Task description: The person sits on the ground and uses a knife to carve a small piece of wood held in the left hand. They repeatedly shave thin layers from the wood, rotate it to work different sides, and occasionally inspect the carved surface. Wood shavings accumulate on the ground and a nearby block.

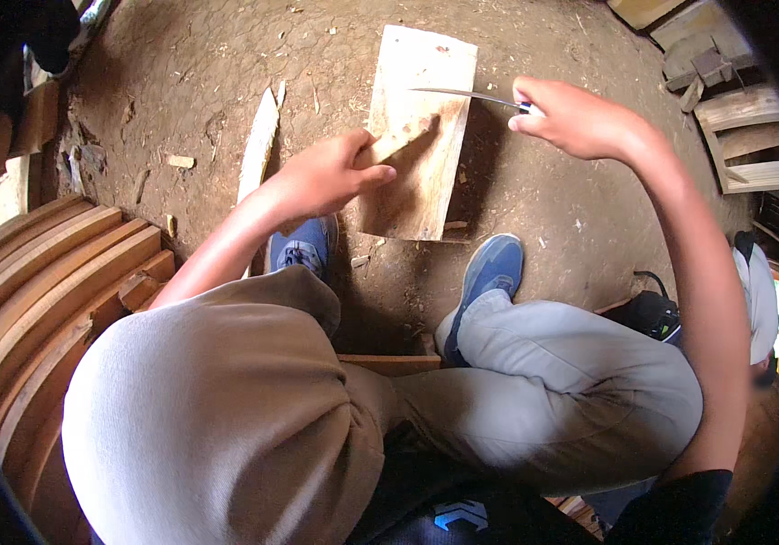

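My left hand point(330, 174) is closed round a short, pale stick of wood point(406, 136), whose free end points away to the right over a thick wooden board point(426, 62). My right hand point(571, 118) grips the handle of a knife point(466, 94). Its thin, slightly curved blade reaches left across the board's far half, apart from the stick. The board lies on the dirt floor in front of my feet, with a shadow over its near part. Whether the stick touches the board I cannot tell.
A long split strip of wood point(260, 141) lies left of the board, with chips scattered around. Curved wooden slats point(62, 272) are stacked at the left. More wooden pieces point(744, 141) stand at the far right. A black bag-like item point(648, 313) sits beside my right knee.
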A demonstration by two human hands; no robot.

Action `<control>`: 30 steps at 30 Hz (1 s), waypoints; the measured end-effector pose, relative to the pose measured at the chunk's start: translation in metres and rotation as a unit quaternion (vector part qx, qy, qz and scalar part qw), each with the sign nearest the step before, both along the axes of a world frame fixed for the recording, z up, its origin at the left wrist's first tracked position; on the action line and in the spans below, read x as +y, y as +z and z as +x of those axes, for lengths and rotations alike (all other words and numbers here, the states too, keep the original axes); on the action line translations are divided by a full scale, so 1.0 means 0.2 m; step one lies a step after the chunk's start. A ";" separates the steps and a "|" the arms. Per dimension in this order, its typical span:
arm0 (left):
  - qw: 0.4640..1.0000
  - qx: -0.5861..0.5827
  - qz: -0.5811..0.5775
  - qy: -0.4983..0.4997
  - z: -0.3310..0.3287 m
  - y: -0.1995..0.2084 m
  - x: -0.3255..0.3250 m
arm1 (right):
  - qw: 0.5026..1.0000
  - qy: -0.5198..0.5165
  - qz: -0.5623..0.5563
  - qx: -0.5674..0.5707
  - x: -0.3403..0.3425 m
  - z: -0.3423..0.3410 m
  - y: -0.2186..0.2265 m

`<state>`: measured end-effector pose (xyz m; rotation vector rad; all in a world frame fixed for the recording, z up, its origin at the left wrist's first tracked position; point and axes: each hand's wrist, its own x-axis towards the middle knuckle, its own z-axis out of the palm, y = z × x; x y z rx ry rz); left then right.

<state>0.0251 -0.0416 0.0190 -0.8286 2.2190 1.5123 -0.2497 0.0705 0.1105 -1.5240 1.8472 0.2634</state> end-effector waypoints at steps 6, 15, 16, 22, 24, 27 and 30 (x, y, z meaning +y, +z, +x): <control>0.998 0.053 -0.033 -0.002 0.04 -0.01 -0.03 | 0.999 -0.021 0.012 -0.029 0.01 -0.08 0.00; 0.998 0.064 0.004 -0.002 0.02 -0.01 -0.04 | 0.999 -0.029 -0.008 0.017 0.00 -0.08 -0.01; 0.998 0.063 0.008 0.009 0.03 -0.02 -0.03 | 0.999 -0.032 0.004 0.020 -0.01 -0.06 0.00; 0.999 0.046 0.000 0.021 0.02 0.01 -0.03 | 0.999 -0.001 0.005 0.047 0.01 -0.06 0.02; 0.999 0.035 0.013 0.025 0.01 0.02 -0.03 | 0.999 0.003 0.008 0.047 0.01 -0.07 0.01; 0.999 0.041 0.016 0.020 0.01 0.02 -0.04 | 0.994 0.025 0.000 0.105 0.02 -0.06 0.02; 0.997 0.066 -0.028 -0.002 0.00 0.01 -0.04 | 0.994 0.040 -0.026 0.100 0.03 -0.11 0.01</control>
